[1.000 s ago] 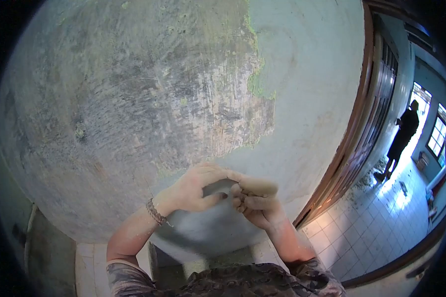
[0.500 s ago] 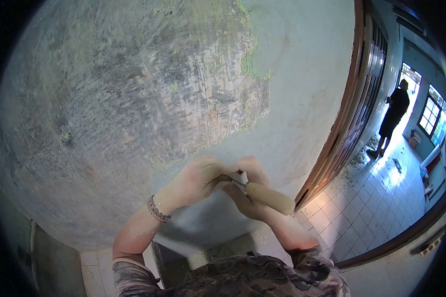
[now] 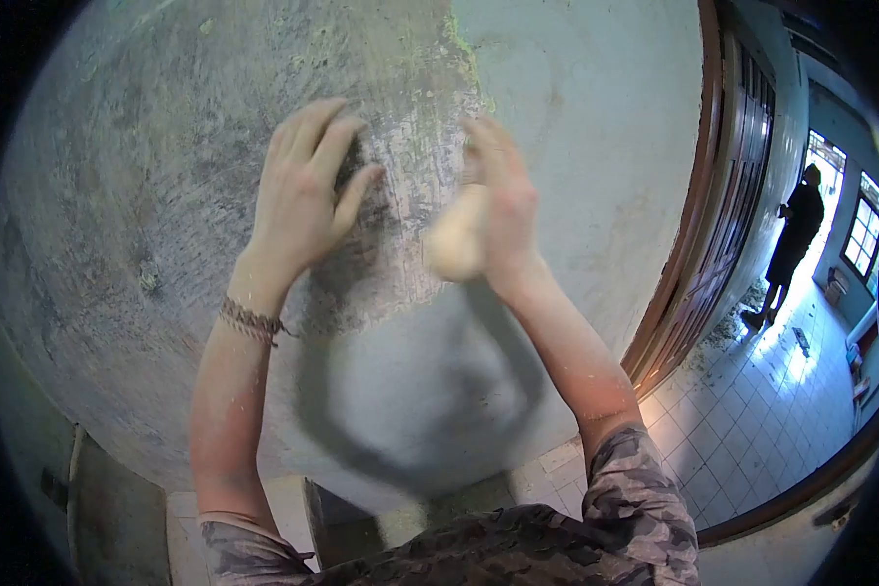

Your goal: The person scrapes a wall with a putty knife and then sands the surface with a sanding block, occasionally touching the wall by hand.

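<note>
A scraper (image 3: 456,234) with a pale, thick handle is in my right hand (image 3: 508,210). Motion smears this hand, and its fingers point up along the tool while the blade is hidden. My left hand (image 3: 303,186) is raised before the dark, scraped patch of the wall (image 3: 215,215), fingers spread and holding nothing. A braided bracelet (image 3: 251,320) circles the left wrist. To the right of the rough patch, the wall keeps its smooth pale blue-green paint (image 3: 596,146), with a ragged yellow-green edge between the two.
A brown wooden door frame (image 3: 669,254) borders the wall on the right. Through the doorway, a person (image 3: 796,239) in dark clothes stands on a white tiled floor (image 3: 742,420) near a bright opening. Debris (image 3: 732,322) lies along that room's wall. A low partition (image 3: 117,508) stands at lower left.
Both hands were together low in front of the wall at the scraper's metal end. They have risen and moved apart, the scraper staying with my right hand and its handle now hanging downward.
</note>
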`<action>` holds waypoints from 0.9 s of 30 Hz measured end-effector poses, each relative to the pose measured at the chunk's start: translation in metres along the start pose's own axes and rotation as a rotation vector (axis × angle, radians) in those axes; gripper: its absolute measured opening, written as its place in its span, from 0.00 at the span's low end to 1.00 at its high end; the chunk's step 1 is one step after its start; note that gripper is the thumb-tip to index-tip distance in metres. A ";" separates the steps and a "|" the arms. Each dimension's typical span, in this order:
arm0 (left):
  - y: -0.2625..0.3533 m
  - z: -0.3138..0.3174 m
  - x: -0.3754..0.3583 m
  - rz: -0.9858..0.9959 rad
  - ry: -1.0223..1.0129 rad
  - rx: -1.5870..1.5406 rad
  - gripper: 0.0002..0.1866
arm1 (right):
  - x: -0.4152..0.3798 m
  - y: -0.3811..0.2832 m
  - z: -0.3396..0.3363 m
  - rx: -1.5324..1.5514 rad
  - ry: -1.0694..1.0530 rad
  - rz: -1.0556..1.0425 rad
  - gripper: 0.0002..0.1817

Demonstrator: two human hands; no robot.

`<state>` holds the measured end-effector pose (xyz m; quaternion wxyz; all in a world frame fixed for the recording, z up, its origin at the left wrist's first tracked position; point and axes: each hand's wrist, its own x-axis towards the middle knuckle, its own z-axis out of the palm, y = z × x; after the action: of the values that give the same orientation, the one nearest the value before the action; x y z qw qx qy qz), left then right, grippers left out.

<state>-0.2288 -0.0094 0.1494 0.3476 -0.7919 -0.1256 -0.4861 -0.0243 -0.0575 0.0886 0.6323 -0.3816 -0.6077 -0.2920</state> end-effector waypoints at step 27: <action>-0.029 0.040 -0.002 0.058 -0.124 0.365 0.33 | 0.052 0.044 0.060 0.126 0.385 -0.420 0.11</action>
<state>-0.2180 0.0385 0.1486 0.4910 -0.7475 -0.2099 -0.3951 -0.0153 0.0211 0.1329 0.6842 -0.1451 -0.5590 -0.4454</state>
